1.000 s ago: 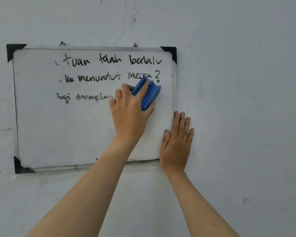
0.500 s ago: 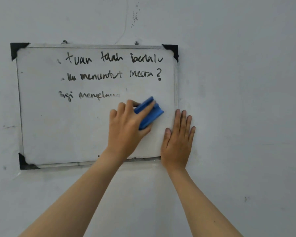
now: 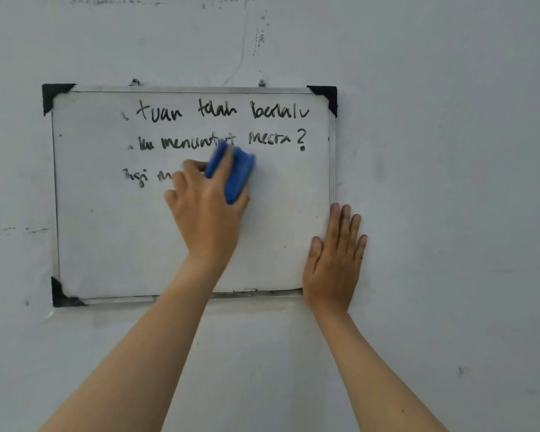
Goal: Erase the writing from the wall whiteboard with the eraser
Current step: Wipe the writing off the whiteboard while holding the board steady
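Gripping the blue eraser [image 3: 233,173], left hand [image 3: 208,213] has fingers wrapped over it, pressing it to the whiteboard [image 3: 113,238] mid-board, over the third line of writing [image 3: 222,126]. Right hand [image 3: 334,263] lies flat, fingers together, across the board's lower right corner and the wall [image 3: 449,182]. Top two lines intact.

The eraser [image 3: 236,174] sits mid-whiteboard [image 3: 106,238] under the left hand [image 3: 209,213]; the right hand [image 3: 334,266] covers its lower-right corner.
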